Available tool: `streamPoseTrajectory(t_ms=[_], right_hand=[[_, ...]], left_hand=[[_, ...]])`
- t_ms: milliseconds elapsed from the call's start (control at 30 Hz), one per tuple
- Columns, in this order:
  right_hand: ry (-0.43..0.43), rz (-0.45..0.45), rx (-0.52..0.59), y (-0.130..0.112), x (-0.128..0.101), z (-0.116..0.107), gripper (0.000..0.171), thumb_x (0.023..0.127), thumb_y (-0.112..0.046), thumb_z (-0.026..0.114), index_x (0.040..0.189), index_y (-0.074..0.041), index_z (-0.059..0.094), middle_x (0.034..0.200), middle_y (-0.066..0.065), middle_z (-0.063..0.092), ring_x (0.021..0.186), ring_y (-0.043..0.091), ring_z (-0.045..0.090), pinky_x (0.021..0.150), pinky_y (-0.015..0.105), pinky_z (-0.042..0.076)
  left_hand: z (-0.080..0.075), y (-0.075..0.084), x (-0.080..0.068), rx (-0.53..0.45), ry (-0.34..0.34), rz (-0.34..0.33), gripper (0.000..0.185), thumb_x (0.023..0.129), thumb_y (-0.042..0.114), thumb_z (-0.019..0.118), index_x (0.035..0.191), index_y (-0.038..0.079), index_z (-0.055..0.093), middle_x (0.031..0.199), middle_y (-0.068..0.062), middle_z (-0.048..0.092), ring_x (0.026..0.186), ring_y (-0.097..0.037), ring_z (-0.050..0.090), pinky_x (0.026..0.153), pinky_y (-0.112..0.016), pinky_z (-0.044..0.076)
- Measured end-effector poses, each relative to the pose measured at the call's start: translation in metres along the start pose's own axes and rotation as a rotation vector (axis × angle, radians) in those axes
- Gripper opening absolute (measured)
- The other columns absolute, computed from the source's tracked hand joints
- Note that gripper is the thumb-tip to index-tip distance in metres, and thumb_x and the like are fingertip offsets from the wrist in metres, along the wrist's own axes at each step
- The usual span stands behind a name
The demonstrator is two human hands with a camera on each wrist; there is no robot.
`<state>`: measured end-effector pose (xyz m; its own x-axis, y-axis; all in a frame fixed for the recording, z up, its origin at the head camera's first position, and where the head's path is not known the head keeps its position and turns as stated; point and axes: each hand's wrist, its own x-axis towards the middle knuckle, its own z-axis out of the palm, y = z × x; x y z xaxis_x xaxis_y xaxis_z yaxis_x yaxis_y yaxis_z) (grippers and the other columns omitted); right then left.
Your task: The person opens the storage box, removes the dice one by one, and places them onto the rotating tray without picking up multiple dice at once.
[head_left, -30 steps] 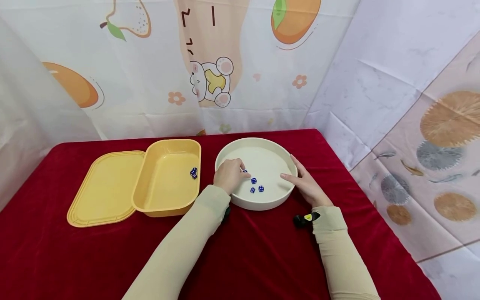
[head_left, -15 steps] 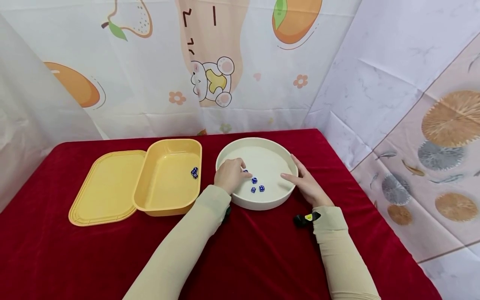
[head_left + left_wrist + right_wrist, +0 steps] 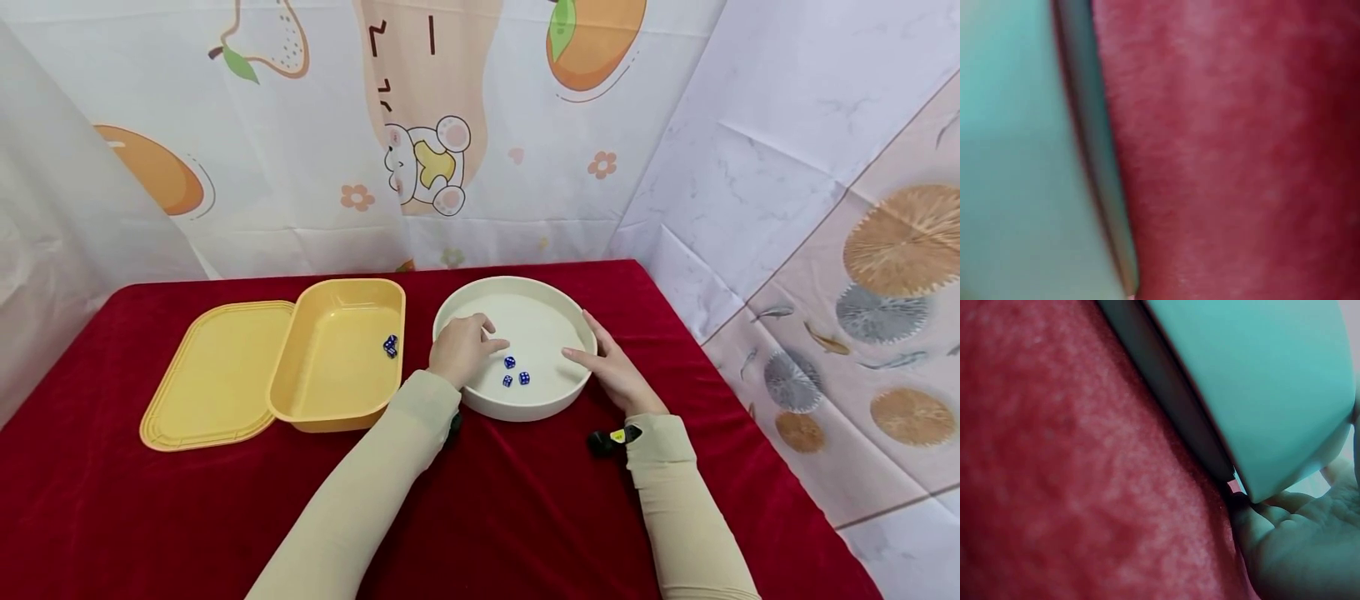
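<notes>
Over the white round tray (image 3: 558,398), my left hand (image 3: 459,350) reaches in with its fingers curled at the spot where a blue die would sit, though I cannot tell whether a die is actually pinched there, since the knuckles hide it. My right hand (image 3: 611,367) lies with straight fingers against the tray's right rim, steadying it, and the right wrist view shows the palm just under that rim. Three blue dice (image 3: 516,373) remain loose on the tray floor, just beside my left fingertips. Further left, the yellow tub (image 3: 330,400) already holds blue dice (image 3: 390,346) against its right wall, so I judge the move partly done. Beside it lies the yellow lid (image 3: 213,383) on the red cloth (image 3: 525,517).
</notes>
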<state>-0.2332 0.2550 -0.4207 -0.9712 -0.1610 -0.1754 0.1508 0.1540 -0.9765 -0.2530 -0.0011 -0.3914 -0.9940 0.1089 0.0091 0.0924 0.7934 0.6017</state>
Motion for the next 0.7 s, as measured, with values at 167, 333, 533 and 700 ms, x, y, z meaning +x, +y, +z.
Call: streamPoseTrajectory(t_ms=[167,333,533,700], right_hand=[[-0.004,-0.017,0.011,0.001,0.001,0.0,0.09,0.094,-0.02,0.067,0.16,-0.028,0.006,0.167,0.002,0.008,0.151,0.021,0.019,0.1,0.014,0.04],[-0.017,-0.036,0.035,0.0,0.003,0.002,0.09,0.094,-0.017,0.067,0.161,-0.026,0.007,0.167,0.003,0.01,0.151,0.022,0.02,0.092,0.009,0.042],[-0.007,-0.004,0.009,0.001,0.002,0.0,0.091,0.094,-0.023,0.068,0.16,-0.031,0.006,0.167,-0.002,0.007,0.151,0.019,0.018,0.103,0.017,0.039],[-0.007,-0.005,0.011,0.002,0.002,-0.002,0.092,0.094,-0.023,0.069,0.16,-0.03,0.005,0.167,-0.001,0.007,0.151,0.019,0.018,0.101,0.016,0.04]], left_hand=[[-0.005,0.002,0.001,-0.134,-0.023,-0.008,0.033,0.089,0.043,0.072,0.107,0.015,0.068,0.089,-0.002,0.068,0.082,-0.017,0.061,0.078,-0.032,0.053],[-0.016,0.002,0.0,-0.232,0.001,-0.011,0.034,0.09,0.042,0.072,0.108,0.013,0.069,0.097,-0.005,0.069,0.089,-0.019,0.062,0.082,-0.035,0.054],[-0.043,0.008,0.0,-0.285,0.064,-0.011,0.032,0.091,0.04,0.071,0.108,0.012,0.07,0.1,-0.009,0.07,0.095,-0.022,0.064,0.084,-0.037,0.055],[-0.072,0.007,0.002,-0.32,0.086,-0.077,0.032,0.092,0.039,0.069,0.108,0.012,0.071,0.099,-0.009,0.07,0.093,-0.024,0.063,0.083,-0.036,0.055]])
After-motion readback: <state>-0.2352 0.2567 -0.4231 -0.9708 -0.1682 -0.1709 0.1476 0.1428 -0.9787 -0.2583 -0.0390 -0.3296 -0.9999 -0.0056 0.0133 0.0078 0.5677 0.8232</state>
